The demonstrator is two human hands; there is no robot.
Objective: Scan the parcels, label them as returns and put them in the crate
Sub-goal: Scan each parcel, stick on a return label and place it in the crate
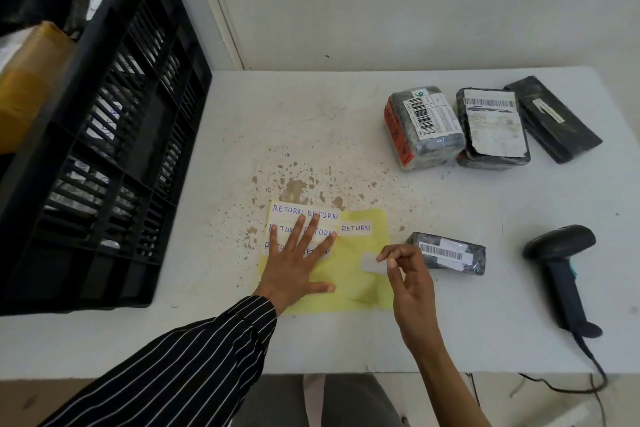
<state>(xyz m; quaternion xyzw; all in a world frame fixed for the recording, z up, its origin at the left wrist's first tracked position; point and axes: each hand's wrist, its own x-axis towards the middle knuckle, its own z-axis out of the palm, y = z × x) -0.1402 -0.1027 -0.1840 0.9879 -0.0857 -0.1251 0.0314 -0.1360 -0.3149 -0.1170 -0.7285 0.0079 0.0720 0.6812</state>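
**One label [372, 262] peeled, not yet applied**

Hands: the left hand [294, 267] is laid flat with fingers spread on the yellow label sheet [363, 239], which lies at the middle of the tabletop [311, 121] toward its front edge. The label is pinched between thumb and forefinger of the right hand [408, 284], over the sheet's right edge. The other fingers are loosely curled. No writing can be read on the label.

Handling (judged): the label is taken to be thin, limp and tacky on one face, and liable to curl onto itself. It is best held by one corner only. The small parcel [448, 253] lies just beside the right hand, barcode up. Its dark film wrap is judged light, soft and somewhat slippery. A grip across the short sides is advised, with the label set on bare film clear of the barcode.

Surroundings: three parcels [493, 128] are grouped near the far right corner. The scanner [561, 267] lies by the right edge, and its cable [588, 367] trails over the front edge. The crate [114, 135] stands at the left edge, with parcels visible through its slats. The way to the crate is crossed by the left arm and the sheet.
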